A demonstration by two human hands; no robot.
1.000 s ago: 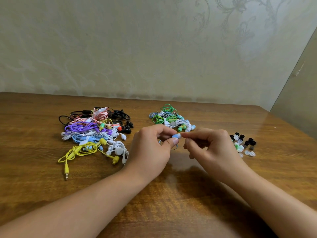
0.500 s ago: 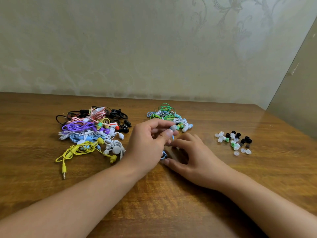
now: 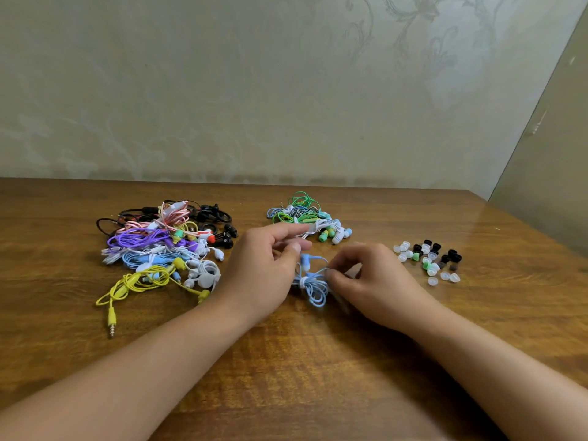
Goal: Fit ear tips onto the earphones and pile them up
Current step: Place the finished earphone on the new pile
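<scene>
Both hands — left hand (image 3: 264,268), right hand (image 3: 366,278) — pinching the coiled blue earphones (image 3: 313,286), fingertips blurred, earbud half hidden

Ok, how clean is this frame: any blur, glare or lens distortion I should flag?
Head view: motion blur smears the right hand, softening its grip on the light blue earphones; the left hand is slightly soft. A pale sheen of glare lies on the table at its far right corner. Wide-angle bending tilts the right wall edge. The ear tips stay sharp.
</scene>
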